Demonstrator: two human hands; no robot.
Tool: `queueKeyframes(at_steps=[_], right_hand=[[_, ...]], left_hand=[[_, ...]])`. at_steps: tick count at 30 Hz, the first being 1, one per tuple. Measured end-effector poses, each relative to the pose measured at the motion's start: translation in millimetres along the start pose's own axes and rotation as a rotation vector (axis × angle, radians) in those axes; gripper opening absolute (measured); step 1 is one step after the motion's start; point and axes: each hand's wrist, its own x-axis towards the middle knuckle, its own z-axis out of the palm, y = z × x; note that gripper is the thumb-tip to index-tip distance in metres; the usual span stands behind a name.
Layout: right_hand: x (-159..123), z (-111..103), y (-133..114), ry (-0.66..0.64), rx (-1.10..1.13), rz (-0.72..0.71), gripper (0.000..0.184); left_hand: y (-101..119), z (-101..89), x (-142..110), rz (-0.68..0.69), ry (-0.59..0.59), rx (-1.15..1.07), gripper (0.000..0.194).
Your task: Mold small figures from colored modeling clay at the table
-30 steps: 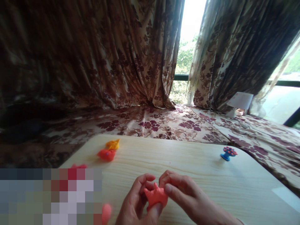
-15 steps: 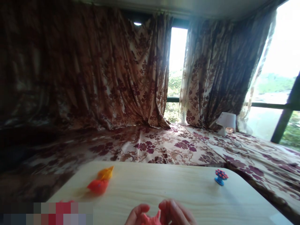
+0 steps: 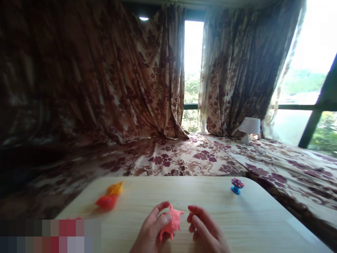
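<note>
A pink lump of modelling clay [image 3: 174, 221] with several thin points pulled out around its edge is in my left hand [image 3: 151, 230]. The left thumb presses on its face and the fingers lie behind it. My right hand [image 3: 207, 230] is just to the right, apart from the clay, its fingers loosely curled with gaps between them. Nothing shows in the right hand. Both hands are above the near middle of the pale wooden table [image 3: 147, 189].
At the table's left lie a red clay shape [image 3: 107, 202] and a yellow one [image 3: 115, 189]. A blue-footed piece with pink dots [image 3: 237, 186] stands at the far right. Pixelation hides the lower left corner. Beyond are patterned cloth [image 3: 181, 158], curtains [image 3: 158, 80] and a white lamp [image 3: 250, 126].
Both hands and the pink clay have risen further into view. My right hand has come away from the clay, which now rests in my left hand alone. The camera view has tilted down slightly.
</note>
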Motion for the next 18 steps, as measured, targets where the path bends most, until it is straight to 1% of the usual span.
queueKeyframes(at_steps=[4, 6, 8, 10, 13, 16, 18], right_hand=[[-6.4, -1.1, -7.7, -0.005, -0.158, -0.159, 0.044], [-8.3, -0.7, -10.4, -0.012, -0.187, -0.185, 0.042], [-8.9, -0.3, -11.0, -0.019, -0.169, -0.134, 0.042], [-8.8, 0.3, -9.8, -0.044, -0.11, -0.036, 0.043], [-8.9, 2.1, -7.6, -0.155, 0.019, 0.079, 0.042], [-9.6, 4.0, -8.7, -0.273, 0.149, 0.116, 0.036], [-10.1, 4.5, -10.8, -0.293, 0.201, 0.14, 0.034]], left_hand=[[1.6, 6.5, -2.4, -0.021, -0.057, 0.034, 0.038], [-0.9, 7.5, -1.4, -0.048, -0.089, 0.03, 0.038], [-4.6, 7.1, 0.4, -0.067, -0.116, 0.022, 0.039], [-8.9, 5.7, 1.8, -0.073, -0.141, 0.005, 0.042], [-14.5, 2.8, 1.3, -0.083, -0.163, -0.019, 0.048], [-16.9, 1.1, -2.6, -0.127, -0.121, -0.032, 0.049], [-16.8, 1.3, -5.8, -0.158, -0.063, -0.05, 0.046]])
